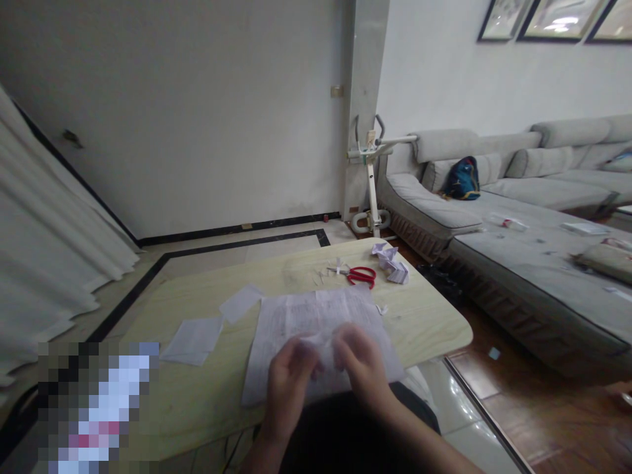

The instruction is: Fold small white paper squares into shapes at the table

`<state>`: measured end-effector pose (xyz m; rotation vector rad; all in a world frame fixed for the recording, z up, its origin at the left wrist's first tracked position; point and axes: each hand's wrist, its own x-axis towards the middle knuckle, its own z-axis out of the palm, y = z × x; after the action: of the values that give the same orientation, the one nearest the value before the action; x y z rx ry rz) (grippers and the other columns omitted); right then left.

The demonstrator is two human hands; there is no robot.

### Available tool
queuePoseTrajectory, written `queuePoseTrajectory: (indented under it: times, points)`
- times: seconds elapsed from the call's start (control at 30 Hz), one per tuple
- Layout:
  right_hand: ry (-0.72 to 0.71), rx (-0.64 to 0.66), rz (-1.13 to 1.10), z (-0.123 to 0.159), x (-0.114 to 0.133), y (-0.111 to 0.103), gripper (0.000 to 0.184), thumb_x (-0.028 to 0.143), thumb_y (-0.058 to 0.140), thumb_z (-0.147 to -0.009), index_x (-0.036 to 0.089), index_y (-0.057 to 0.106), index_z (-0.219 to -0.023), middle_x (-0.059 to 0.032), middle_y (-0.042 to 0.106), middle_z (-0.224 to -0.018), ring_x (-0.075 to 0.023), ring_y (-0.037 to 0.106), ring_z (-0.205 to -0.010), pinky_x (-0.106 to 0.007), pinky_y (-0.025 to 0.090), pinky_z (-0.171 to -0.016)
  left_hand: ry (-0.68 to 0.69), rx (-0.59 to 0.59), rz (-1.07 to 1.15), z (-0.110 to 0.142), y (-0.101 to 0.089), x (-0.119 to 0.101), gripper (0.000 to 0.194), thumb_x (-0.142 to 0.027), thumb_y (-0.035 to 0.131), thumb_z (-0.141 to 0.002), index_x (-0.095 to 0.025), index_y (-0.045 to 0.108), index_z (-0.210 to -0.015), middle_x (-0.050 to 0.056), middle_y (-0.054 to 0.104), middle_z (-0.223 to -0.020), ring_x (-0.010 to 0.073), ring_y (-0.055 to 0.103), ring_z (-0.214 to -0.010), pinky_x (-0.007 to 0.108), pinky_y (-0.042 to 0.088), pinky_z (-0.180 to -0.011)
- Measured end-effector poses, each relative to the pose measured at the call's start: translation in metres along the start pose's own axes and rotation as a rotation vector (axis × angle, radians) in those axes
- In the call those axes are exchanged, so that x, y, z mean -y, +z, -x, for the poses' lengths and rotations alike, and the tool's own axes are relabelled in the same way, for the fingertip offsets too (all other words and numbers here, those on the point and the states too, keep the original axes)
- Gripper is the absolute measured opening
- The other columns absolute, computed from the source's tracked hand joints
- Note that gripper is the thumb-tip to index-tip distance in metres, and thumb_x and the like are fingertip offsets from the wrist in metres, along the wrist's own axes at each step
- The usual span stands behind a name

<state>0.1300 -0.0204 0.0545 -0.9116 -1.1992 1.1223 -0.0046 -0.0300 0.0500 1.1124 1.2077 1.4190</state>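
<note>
Both hands are close together over a large printed sheet of paper near the table's front edge. My left hand has its fingers curled at the left side of a small whitish piece of paper. On the other side, my right hand closes its fingers on the same piece. Motion blurs the fingertips and the paper, so its shape is unclear. Beyond the sheet lie red-handled scissors and folded paper pieces. Two pale paper squares, a nearer one and a farther one, lie to the left.
The light wooden table has rounded corners. Small paper scraps lie beside the sheet. A grey sofa with a blue backpack stands to the right. White exercise equipment is behind the table. A pixelated patch covers the lower left.
</note>
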Motion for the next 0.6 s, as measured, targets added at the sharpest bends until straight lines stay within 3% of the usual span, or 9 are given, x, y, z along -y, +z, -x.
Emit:
queuePoseTrajectory:
  times: [0.1,0.37,0.6]
  points:
    - [-0.004,0.006,-0.005,0.0007,-0.0008,-0.0002,0.025,0.039,0.061,-0.085,0.019,0.053,-0.074,0.0049,0.046,-0.059,-0.0100,0.043,-0.052,-0.021,0.037,-0.048,-0.014,-0.073,-0.039,0.0006,0.0009,-0.0033,0.034,-0.047,0.070,-0.075,-0.015,0.069,-0.087,-0.003,0.060,-0.053,0.0116,0.052,-0.050,0.020,0.044,-0.049]
    - [0.004,0.102,0.110,-0.0018,-0.0062,-0.0059,0.017,0.033,0.065,-0.081,0.018,0.061,-0.087,0.0016,0.055,-0.069,-0.0129,0.050,-0.060,-0.025,0.039,-0.055,0.031,-0.049,-0.157,0.0012,-0.0016,-0.0050,0.029,-0.046,0.066,-0.078,-0.017,0.068,-0.083,-0.002,0.061,-0.055,0.0127,0.055,-0.051,0.021,0.046,-0.049]
    - [-0.017,0.109,0.211,-0.0046,0.0017,-0.0042,0.017,0.033,0.064,-0.082,0.018,0.067,-0.076,-0.0026,0.064,-0.073,-0.0169,0.057,-0.068,-0.028,0.044,-0.064,0.028,-0.043,-0.179,0.0037,0.0010,-0.0064,0.023,-0.042,0.065,-0.081,-0.019,0.067,-0.081,-0.002,0.062,-0.057,0.0131,0.057,-0.053,0.020,0.048,-0.051]
